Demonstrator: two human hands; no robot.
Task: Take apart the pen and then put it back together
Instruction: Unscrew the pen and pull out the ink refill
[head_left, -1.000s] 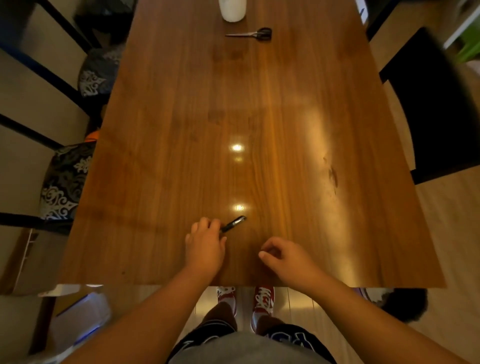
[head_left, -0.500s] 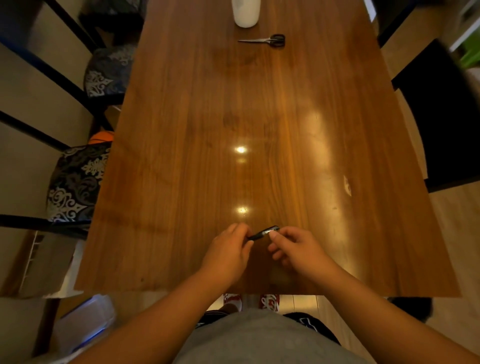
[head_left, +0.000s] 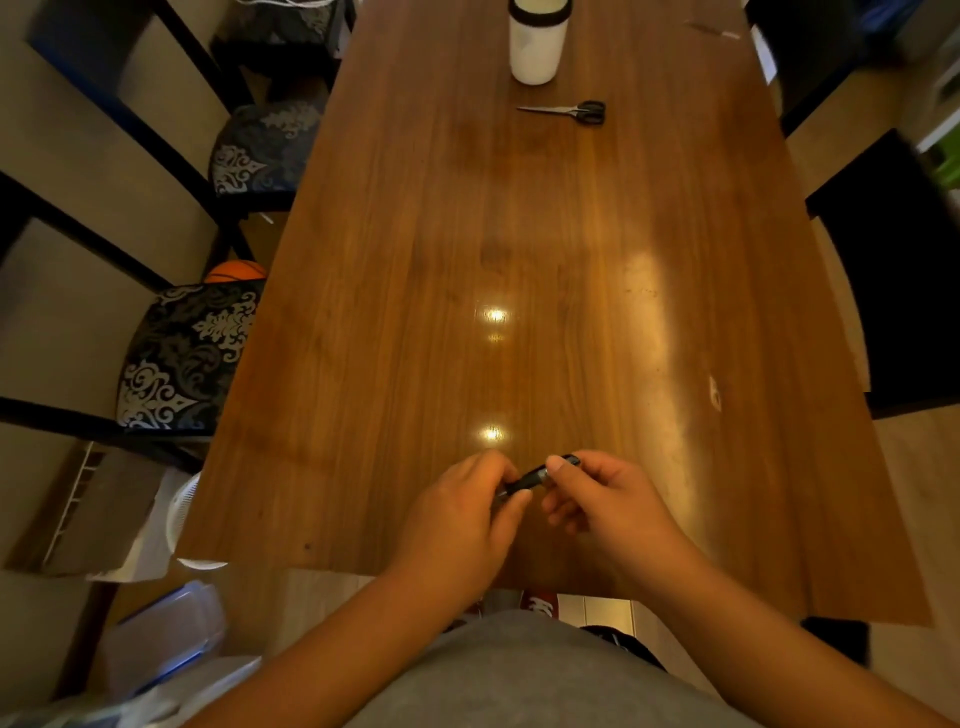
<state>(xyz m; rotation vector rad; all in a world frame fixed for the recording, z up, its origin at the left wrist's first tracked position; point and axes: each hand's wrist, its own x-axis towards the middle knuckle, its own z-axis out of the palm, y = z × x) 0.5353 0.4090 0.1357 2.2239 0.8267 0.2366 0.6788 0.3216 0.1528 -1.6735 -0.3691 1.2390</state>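
A black pen (head_left: 530, 476) with a silvery band is held between both hands just above the near edge of the wooden table (head_left: 415, 312). My left hand (head_left: 462, 514) grips its lower left end, which the fingers hide. My right hand (head_left: 602, 499) pinches the upper right end with thumb and forefinger. Only the pen's middle and far tip show.
Scissors (head_left: 569, 110) and a white cylindrical container (head_left: 537, 44) sit at the far end of the table. Chairs with patterned cushions (head_left: 182, 353) stand along the left side, a dark chair (head_left: 904, 280) on the right. An orange ball (head_left: 234, 271) lies under the left chairs.
A second ago only my left hand held the pen and my right hand rested shut nearby. My right hand moved in and took the pen's far end; both hands now hold it.
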